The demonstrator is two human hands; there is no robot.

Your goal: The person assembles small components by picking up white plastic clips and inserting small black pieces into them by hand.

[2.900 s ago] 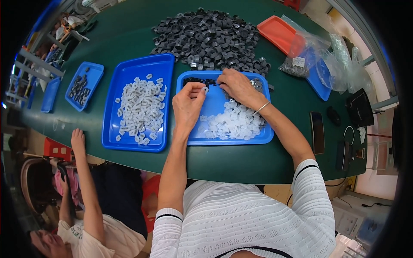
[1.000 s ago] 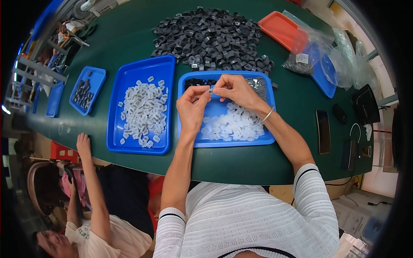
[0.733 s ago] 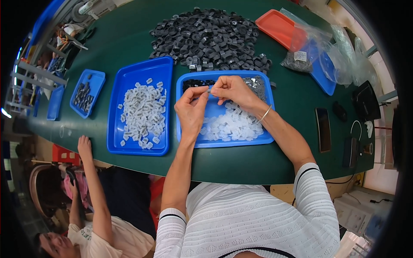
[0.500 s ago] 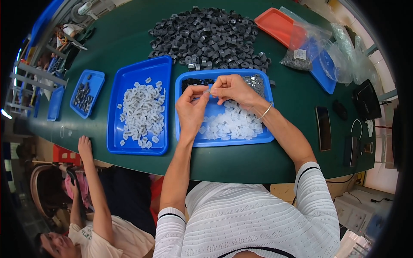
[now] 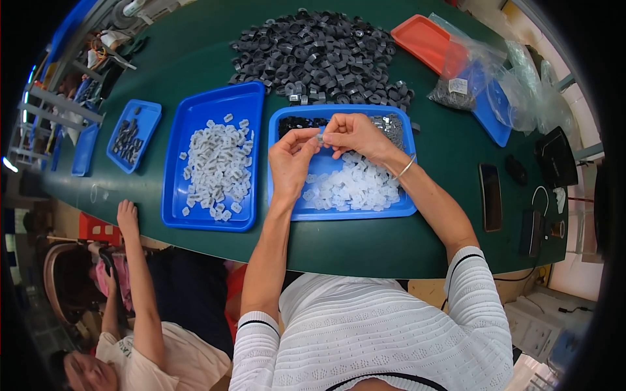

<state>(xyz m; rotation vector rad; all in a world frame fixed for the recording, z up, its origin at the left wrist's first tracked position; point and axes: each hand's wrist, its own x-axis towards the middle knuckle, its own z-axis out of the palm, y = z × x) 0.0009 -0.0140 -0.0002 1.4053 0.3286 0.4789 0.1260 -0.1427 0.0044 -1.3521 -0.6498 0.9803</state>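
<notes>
My left hand (image 5: 290, 168) and my right hand (image 5: 358, 137) meet above a light blue tray (image 5: 345, 216), fingertips almost touching. Between them is a small pale plastic piece (image 5: 319, 139), pinched from both sides; its exact shape is partly covered by the fingers. Under my hands the tray holds a pile of translucent white plastic parts (image 5: 360, 185), small black parts (image 5: 298, 122) at the back left, and small silvery metal pieces (image 5: 393, 128) at the back right. A deeper blue tray (image 5: 171, 202) stands to the left with many whitish plastic pieces (image 5: 218, 163).
A large heap of dark grey rings (image 5: 316, 58) lies behind the trays. Further right are a red tray (image 5: 412, 40), a clear bag of small parts (image 5: 452, 98) and a phone (image 5: 490, 197). A small blue tray (image 5: 150, 116) and another person's hand (image 5: 127, 214) are at left.
The fingertips have drawn slightly apart, and the pale piece shows more between them. The whole view has shifted a little.
</notes>
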